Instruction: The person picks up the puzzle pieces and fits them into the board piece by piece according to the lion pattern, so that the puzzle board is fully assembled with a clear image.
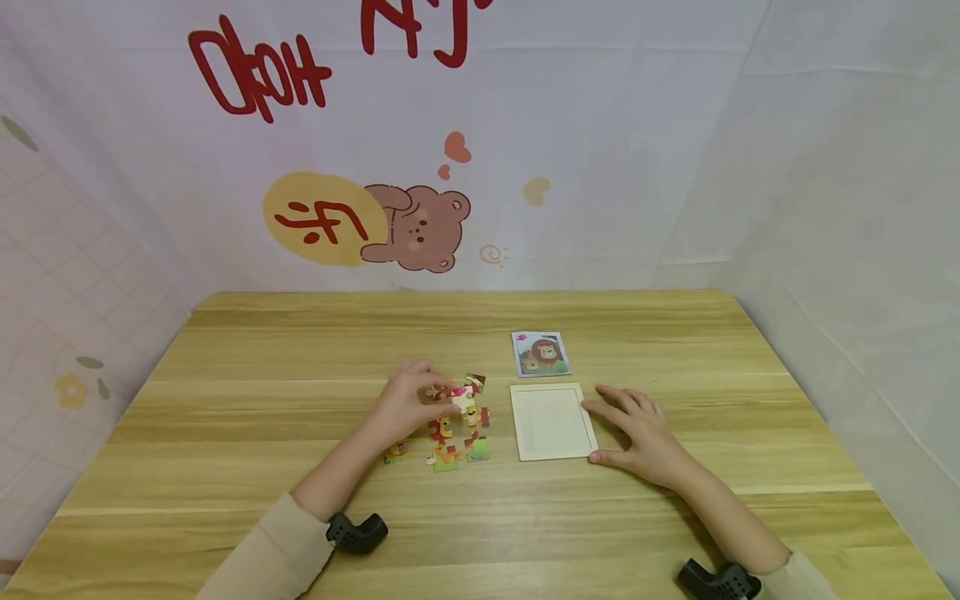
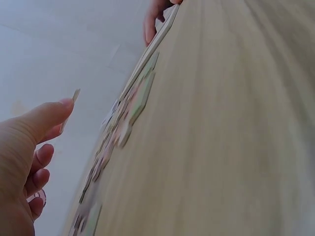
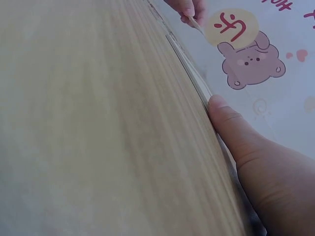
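My left hand [image 1: 411,402] pinches a jigsaw piece [image 1: 463,402] with white and pink on it between thumb and fingers. In the left wrist view that piece [image 2: 76,96] stands on edge, raised above the table. Under and around the hand lie several loose jigsaw pieces [image 1: 446,460], some green, orange and red. To their right is a pale, shallow puzzle tray [image 1: 551,423] with nothing in its recess. My right hand [image 1: 643,437] is spread at the tray's right side, thumb by the near corner and fingertips along the edge. In the right wrist view the thumb [image 3: 224,110] touches the tray's edge.
Behind the tray lies a picture card [image 1: 542,354] showing a lion and a cub. A wood-grain table [image 1: 315,350] carries everything. White printed cloth [image 1: 600,125] hangs behind it and at both sides.
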Tool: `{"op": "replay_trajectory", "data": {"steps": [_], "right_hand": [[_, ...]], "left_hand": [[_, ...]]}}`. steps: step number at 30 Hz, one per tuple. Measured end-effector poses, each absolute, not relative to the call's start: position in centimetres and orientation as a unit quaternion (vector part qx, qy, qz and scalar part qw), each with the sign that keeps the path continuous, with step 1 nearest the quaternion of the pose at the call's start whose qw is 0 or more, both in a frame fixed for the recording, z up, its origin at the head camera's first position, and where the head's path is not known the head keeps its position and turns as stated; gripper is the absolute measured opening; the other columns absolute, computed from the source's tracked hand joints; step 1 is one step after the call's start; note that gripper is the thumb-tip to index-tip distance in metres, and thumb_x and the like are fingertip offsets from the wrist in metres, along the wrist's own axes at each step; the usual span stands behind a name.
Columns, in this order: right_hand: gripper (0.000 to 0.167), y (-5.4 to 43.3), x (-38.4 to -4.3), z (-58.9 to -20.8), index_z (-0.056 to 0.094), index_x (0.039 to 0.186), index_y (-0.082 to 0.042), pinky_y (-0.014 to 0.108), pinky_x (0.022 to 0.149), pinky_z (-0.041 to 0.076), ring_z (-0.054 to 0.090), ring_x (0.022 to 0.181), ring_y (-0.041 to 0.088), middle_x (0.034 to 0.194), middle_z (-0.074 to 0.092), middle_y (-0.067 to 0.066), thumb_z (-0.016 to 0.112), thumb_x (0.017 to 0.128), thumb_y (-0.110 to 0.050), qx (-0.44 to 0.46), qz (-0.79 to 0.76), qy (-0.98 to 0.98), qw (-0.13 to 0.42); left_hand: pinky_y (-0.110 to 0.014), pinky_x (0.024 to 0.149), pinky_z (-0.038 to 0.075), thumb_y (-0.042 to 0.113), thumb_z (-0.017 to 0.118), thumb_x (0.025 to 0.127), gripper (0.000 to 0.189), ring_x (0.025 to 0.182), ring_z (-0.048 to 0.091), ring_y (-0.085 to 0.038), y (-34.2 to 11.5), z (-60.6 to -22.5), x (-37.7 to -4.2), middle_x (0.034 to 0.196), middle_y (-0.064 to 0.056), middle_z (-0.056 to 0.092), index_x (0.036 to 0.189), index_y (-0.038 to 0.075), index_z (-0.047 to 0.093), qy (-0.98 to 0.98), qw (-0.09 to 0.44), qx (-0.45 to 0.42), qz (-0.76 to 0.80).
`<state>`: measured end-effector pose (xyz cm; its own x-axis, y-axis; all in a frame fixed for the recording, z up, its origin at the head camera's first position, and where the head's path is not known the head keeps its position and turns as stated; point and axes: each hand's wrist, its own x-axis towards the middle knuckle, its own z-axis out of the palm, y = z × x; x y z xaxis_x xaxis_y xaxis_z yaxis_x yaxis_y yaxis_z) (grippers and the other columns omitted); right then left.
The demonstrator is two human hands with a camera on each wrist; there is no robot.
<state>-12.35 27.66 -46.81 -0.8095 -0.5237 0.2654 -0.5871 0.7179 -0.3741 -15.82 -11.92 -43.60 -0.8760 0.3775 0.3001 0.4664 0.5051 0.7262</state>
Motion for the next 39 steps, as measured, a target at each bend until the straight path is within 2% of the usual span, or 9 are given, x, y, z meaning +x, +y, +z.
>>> {"op": "replay_trajectory", "data": {"steps": [5, 10, 16, 24, 31, 39], "right_hand": [[0.075, 27.6, -12.3, -46.8, 0.053, 0.138, -0.021, 0.059, 0.089, 0.022, 0.031, 0.125, 0.040, 0.145, 0.039, 0.015, 0.077, 0.074, -0.051, 0.298, 0.227, -0.924, 0.069], [0.075, 27.7, -12.3, -46.8, 0.053, 0.138, -0.021, 0.059, 0.090, 0.022, 0.031, 0.126, 0.040, 0.145, 0.039, 0.015, 0.077, 0.074, -0.051, 0.297, 0.225, -0.926, 0.067], [0.075, 27.7, -12.4, -46.9, 0.054, 0.138, -0.020, 0.060, 0.091, 0.021, 0.031, 0.126, 0.040, 0.145, 0.039, 0.015, 0.078, 0.073, -0.051, 0.298, 0.226, -0.925, 0.068], [0.076, 27.6, -12.4, -46.7, 0.054, 0.137, -0.019, 0.058, 0.089, 0.022, 0.031, 0.125, 0.039, 0.145, 0.039, 0.016, 0.078, 0.073, -0.051, 0.297, 0.223, -0.926, 0.065], [0.076, 27.7, -12.4, -46.7, 0.053, 0.138, -0.020, 0.058, 0.089, 0.023, 0.031, 0.125, 0.039, 0.145, 0.038, 0.015, 0.078, 0.073, -0.051, 0.298, 0.222, -0.926, 0.065], [0.076, 27.8, -12.3, -46.8, 0.052, 0.138, -0.021, 0.059, 0.090, 0.022, 0.031, 0.126, 0.039, 0.145, 0.038, 0.015, 0.077, 0.074, -0.051, 0.296, 0.223, -0.927, 0.062]], "left_hand": [[-0.034, 0.068, 0.035, 0.028, 0.085, 0.072, 0.027, 0.080, 0.044, -0.023, -10.4, -43.7, -15.9, 0.078, -0.003, 0.055, 0.094, 0.016, 0.077, -0.860, 0.053, -0.262, -0.434], [-0.033, 0.068, 0.036, 0.028, 0.084, 0.073, 0.026, 0.081, 0.045, -0.022, -8.9, -43.6, -16.0, 0.083, -0.003, 0.058, 0.095, 0.015, 0.077, -0.856, 0.052, -0.278, -0.433], [-0.036, 0.075, 0.035, 0.029, 0.084, 0.073, 0.026, 0.084, 0.044, -0.014, -7.5, -43.7, -16.0, 0.086, -0.003, 0.060, 0.095, 0.016, 0.077, -0.858, 0.052, -0.289, -0.421], [-0.043, 0.085, 0.030, 0.030, 0.083, 0.075, 0.027, 0.085, 0.046, -0.018, -5.7, -44.0, -16.3, 0.085, -0.001, 0.059, 0.097, 0.016, 0.077, -0.857, 0.042, -0.299, -0.416], [-0.041, 0.086, 0.031, 0.036, 0.082, 0.075, 0.026, 0.090, 0.046, -0.013, -4.2, -44.2, -16.6, 0.087, 0.005, 0.059, 0.094, 0.020, 0.077, -0.877, 0.043, -0.292, -0.379], [-0.041, 0.089, 0.033, 0.039, 0.081, 0.075, 0.027, 0.092, 0.047, -0.013, -3.1, -44.6, -17.0, 0.089, 0.006, 0.060, 0.094, 0.020, 0.077, -0.890, 0.042, -0.283, -0.355]]}}
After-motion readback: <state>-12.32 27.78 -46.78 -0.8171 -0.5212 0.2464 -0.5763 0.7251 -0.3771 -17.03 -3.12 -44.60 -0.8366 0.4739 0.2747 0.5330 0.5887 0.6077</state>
